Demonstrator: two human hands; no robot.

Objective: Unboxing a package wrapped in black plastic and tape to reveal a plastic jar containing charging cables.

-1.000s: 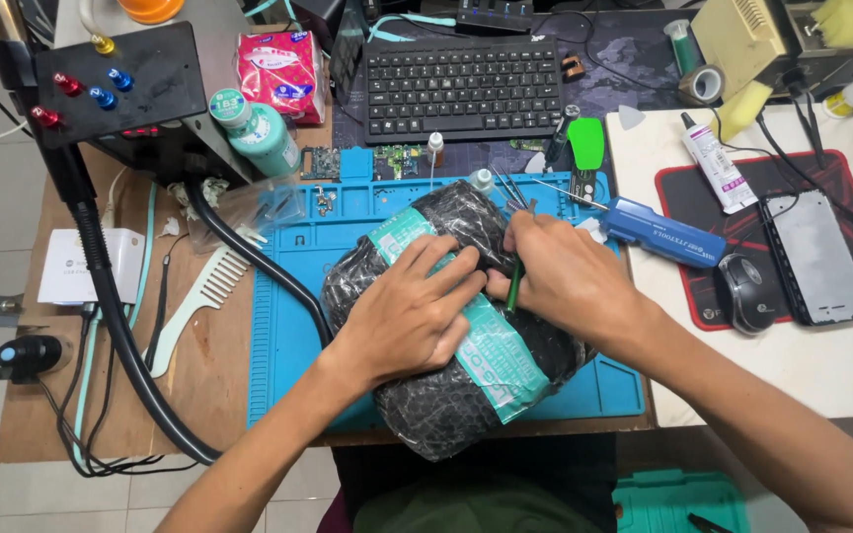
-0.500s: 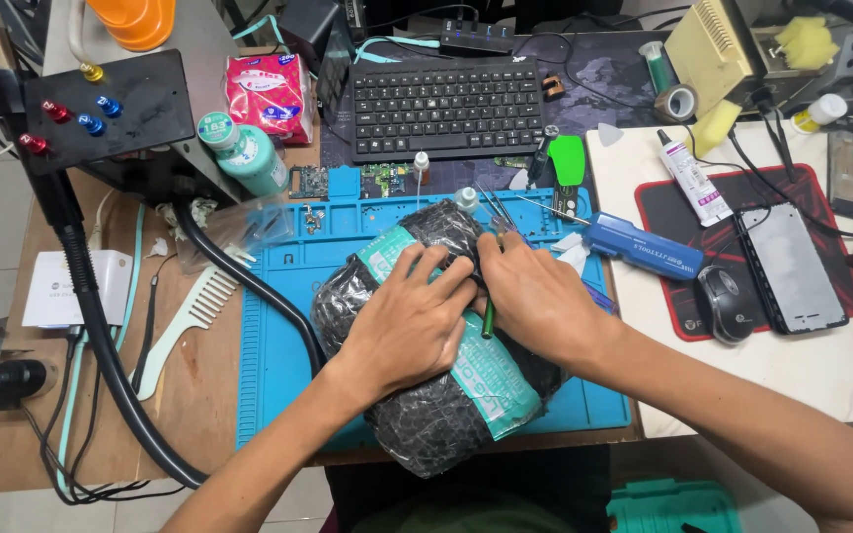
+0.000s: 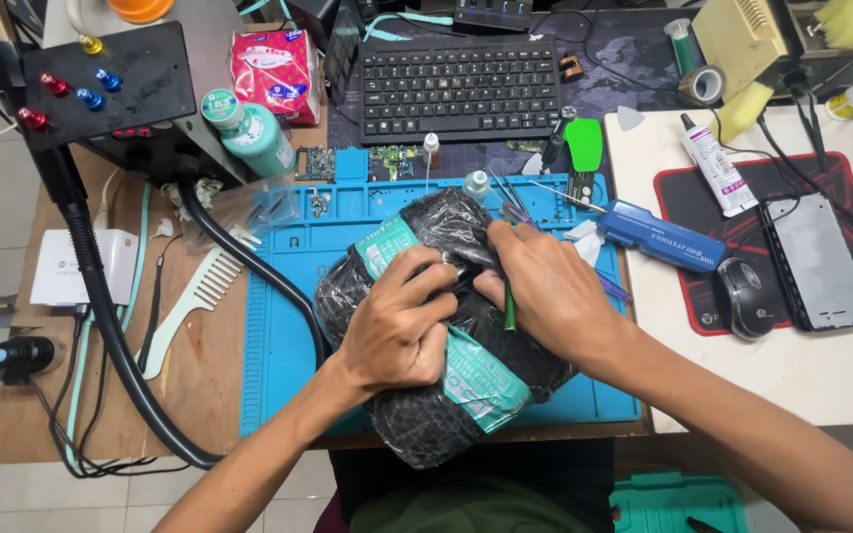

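Cluttered wooden bench, blue work mat [image 3: 288, 326] on top. On the mat lies a black plastic-wrapped parcel [image 3: 426, 424], long axis running from far-left to near-right, a teal label [image 3: 481, 380] across it. The left hand [image 3: 397, 326] presses it, fingers curled on the wrap. The right hand [image 3: 545, 291] pinches a green tool [image 3: 509, 308] against it. A pink packet [image 3: 273, 69] sits far-left of the keyboard [image 3: 461, 84]

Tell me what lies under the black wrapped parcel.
The black wrapped parcel rests on a blue work mat, its near end overhanging the desk edge. Both the left hand and right hand press on top. The mat beneath it is hidden.
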